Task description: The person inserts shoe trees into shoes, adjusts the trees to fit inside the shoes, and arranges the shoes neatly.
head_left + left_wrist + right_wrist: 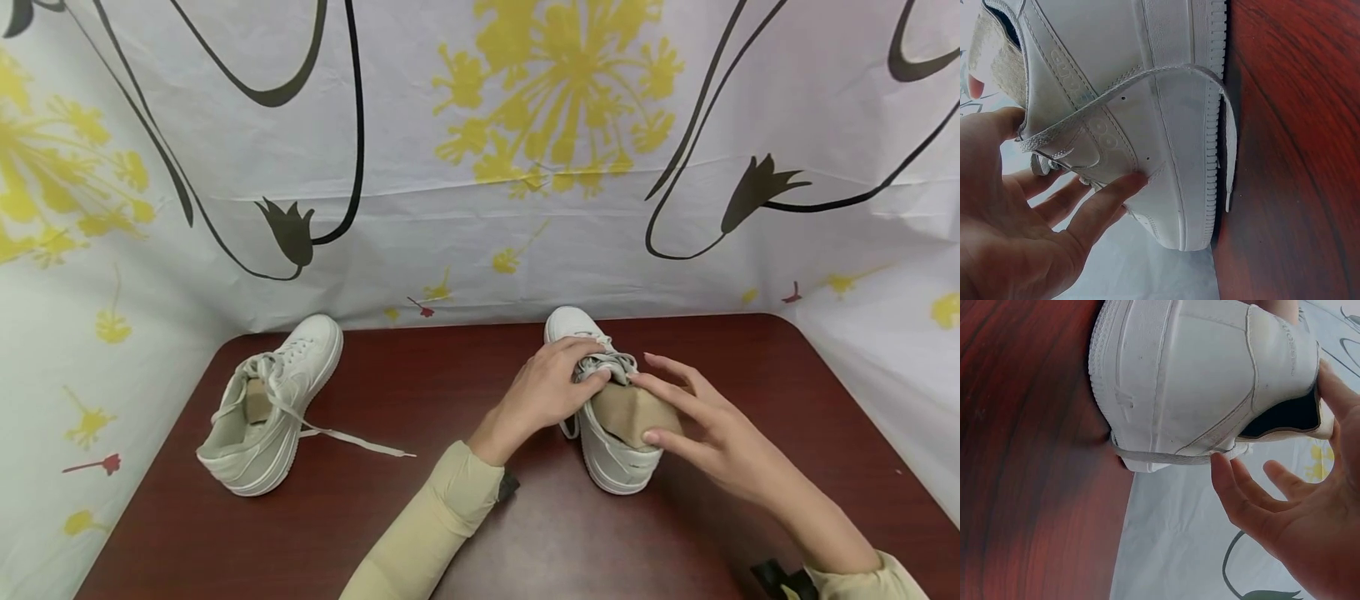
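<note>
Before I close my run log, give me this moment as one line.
left hand: touching shoe by its laces | right hand: fingers at tan piece in shoe | other shoe: lace trailing onto table

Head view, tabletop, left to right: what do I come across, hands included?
White shoe → its trailing lace end → left hand → second white shoe → right hand.
</note>
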The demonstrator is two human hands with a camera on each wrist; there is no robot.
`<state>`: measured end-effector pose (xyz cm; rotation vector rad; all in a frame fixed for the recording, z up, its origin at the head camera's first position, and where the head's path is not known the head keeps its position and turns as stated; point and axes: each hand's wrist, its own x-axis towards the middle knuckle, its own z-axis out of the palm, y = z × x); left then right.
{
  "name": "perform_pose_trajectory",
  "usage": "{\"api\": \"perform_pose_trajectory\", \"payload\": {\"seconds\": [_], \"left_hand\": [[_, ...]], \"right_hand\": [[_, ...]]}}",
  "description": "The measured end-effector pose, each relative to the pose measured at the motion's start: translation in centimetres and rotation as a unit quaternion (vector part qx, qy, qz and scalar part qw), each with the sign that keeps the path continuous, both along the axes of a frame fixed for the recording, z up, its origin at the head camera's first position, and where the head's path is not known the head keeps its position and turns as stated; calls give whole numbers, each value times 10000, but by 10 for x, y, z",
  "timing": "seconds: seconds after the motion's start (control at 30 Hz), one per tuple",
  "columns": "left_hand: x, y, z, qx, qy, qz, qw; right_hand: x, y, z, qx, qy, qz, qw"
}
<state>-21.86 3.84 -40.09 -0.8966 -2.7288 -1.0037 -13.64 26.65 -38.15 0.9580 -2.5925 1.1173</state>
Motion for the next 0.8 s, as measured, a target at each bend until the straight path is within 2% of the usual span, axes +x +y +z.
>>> {"api": "perform_pose_trajectory", "payload": {"seconds": [0.13,0.3,0.57,0.8], "left_hand": [[0,0,-1,-18,0,32,10000],[-1,0,-2,-21,-43,60,10000],[0,0,0,-24,-57,45,10000],[0,0,0,-12,-62,82,9999]], "right_hand": [[0,0,-1,67,-102,-60,9999],[0,-1,-1,389,215,-307,9985],[-2,-2,1,340,565,-232,9976],[-5,-3,-1,483,559,-381,9965]]}}
